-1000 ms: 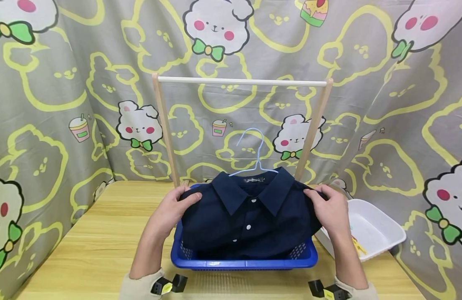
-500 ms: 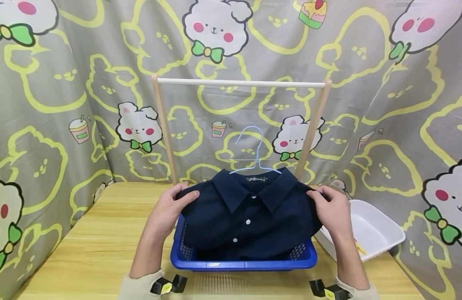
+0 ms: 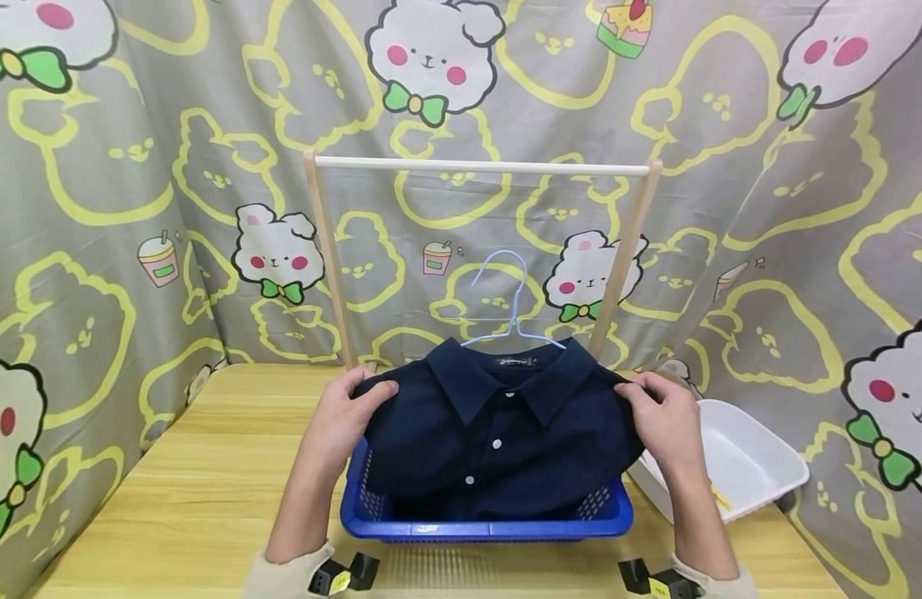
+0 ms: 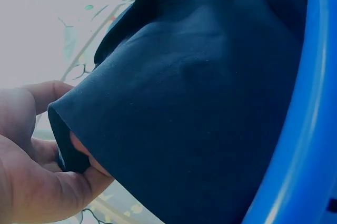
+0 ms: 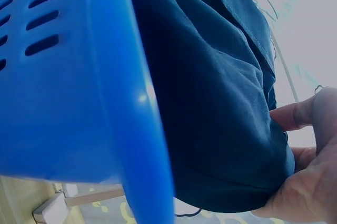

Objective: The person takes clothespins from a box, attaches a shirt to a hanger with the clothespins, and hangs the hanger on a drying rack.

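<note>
A white tray (image 3: 760,457) sits on the table (image 3: 191,466) — patterned curtain (image 3: 461,125) behind.

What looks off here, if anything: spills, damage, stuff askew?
Nothing serious stands out; no spill or damage shows. The navy shirt looks fairly level on its hanger. At most, the white tray sits angled to the blue basket.

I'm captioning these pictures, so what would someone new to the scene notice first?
Probably the dark shirt in the middle, its shoulders held by the left hand and right hand, its lower part down in a bright blue basket. The pale hanger sticking up from its collar would likely catch the eye too, as would the cartoon-patterned curtain across the background.
</note>
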Demonstrator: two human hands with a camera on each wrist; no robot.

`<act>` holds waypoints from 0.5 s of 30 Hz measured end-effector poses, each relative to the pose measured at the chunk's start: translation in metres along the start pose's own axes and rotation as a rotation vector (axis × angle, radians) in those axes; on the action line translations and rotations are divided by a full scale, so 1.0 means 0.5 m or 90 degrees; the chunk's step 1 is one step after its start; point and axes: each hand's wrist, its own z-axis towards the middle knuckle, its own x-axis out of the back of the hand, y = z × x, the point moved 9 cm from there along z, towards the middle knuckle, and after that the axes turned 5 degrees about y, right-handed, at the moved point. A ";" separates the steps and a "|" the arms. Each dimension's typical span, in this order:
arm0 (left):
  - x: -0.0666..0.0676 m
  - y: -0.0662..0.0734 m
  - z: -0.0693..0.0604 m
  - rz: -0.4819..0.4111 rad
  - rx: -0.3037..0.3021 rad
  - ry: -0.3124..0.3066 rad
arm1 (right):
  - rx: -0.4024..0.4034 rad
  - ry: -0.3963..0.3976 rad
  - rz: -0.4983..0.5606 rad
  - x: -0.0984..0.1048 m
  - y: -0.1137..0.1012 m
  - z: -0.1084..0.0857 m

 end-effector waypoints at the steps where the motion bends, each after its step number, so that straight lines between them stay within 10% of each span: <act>1: -0.002 -0.002 0.000 0.004 0.005 -0.008 | -0.004 -0.001 -0.001 0.000 0.001 0.000; 15: -0.028 -0.013 -0.005 0.058 0.014 -0.136 | -0.040 -0.051 0.029 -0.008 0.013 0.003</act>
